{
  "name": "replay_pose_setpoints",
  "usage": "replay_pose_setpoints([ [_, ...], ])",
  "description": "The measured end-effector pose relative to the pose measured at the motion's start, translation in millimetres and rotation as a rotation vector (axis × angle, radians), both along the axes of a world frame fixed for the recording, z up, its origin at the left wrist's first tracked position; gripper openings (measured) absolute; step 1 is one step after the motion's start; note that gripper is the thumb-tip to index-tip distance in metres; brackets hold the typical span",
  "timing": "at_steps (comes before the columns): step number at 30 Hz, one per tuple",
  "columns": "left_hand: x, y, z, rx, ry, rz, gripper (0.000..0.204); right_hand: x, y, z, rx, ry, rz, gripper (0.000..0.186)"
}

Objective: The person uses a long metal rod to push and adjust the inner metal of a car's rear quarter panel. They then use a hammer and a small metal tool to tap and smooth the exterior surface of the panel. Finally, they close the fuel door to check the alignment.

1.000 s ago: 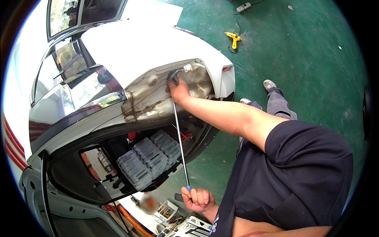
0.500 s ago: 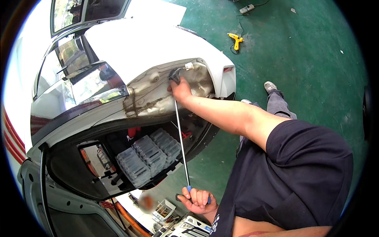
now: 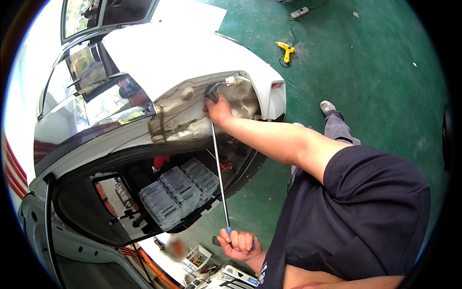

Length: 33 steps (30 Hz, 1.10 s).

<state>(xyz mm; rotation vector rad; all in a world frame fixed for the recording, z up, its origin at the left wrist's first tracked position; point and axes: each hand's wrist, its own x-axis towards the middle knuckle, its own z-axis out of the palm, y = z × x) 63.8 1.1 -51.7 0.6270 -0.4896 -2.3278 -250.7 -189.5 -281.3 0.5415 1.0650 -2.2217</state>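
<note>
My left hand (image 3: 240, 245) is closed around the blue-and-black handle of a long steel rod tool (image 3: 217, 168), which reaches up to my right hand. My right hand (image 3: 217, 108) has its fingers wrapped on a dark part (image 3: 211, 90) in the recessed, stained metal opening (image 3: 183, 125) at the white car's (image 3: 168, 50) rear corner. A short wire with a white connector (image 3: 230, 80) sits just right of that dark part. My right hand hides some of the dark part and the rod's upper end.
The open trunk (image 3: 86, 207) holds stacked clear plastic trays (image 3: 175, 192) and red items. A yellow glue gun (image 3: 288, 50) and a power strip (image 3: 300, 13) lie on the green floor (image 3: 375, 86). Red hoses and white equipment show at the lower edge. My legs are at right.
Both my hands keep their grips on the tool and dark part with hardly any movement. The view has shifted slightly.
</note>
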Motion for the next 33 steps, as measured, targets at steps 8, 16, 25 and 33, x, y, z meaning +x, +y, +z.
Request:
replay_pose_setpoints([
  [8,-6.7,3.1,14.9,-0.002,-0.015,0.029,0.039,-2.9,4.5,7.0,-0.003,-0.042,0.009,0.023],
  [16,0.1,-8.8,4.5,-0.069,-0.025,-0.087,0.033,-2.6,3.8,8.2,0.035,-0.063,-0.005,0.02],
  [25,-12.5,4.4,9.7,-0.026,0.04,0.005,0.038,-4.0,4.3,11.1,0.01,-0.098,-0.025,0.02],
  [33,-2.8,-1.5,0.7,-0.024,0.031,-0.041,0.035,-4.1,4.3,7.4,0.039,-0.047,-0.012,0.021],
])
